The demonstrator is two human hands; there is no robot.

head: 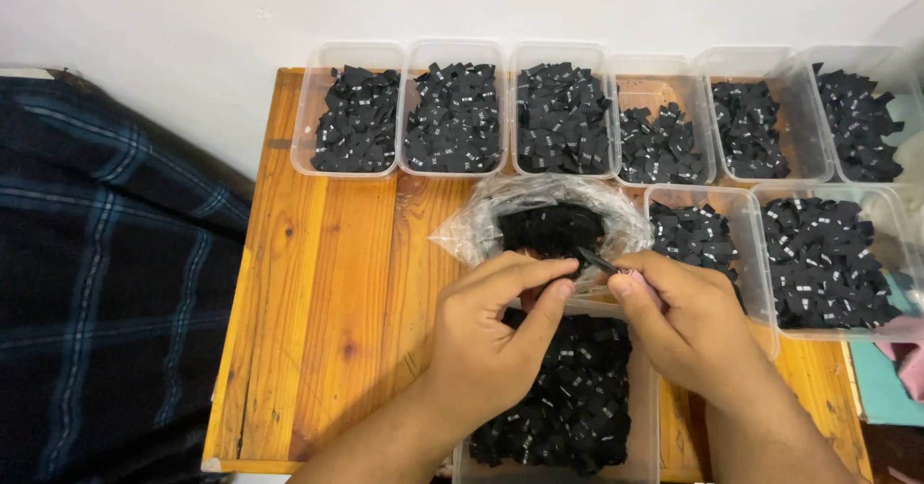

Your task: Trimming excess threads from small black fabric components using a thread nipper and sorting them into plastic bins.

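A small black fabric label (599, 260) is pinched between the fingertips of both hands, just above a clear tub of black labels (568, 397) at the near edge of the wooden surface (327, 301). The left hand (491, 335) closes thumb and forefinger on it; the right hand (683, 320) grips its other end. Just behind lies an open plastic bag (549, 215) of labels, and beyond it a row of clear tubs (597, 114).
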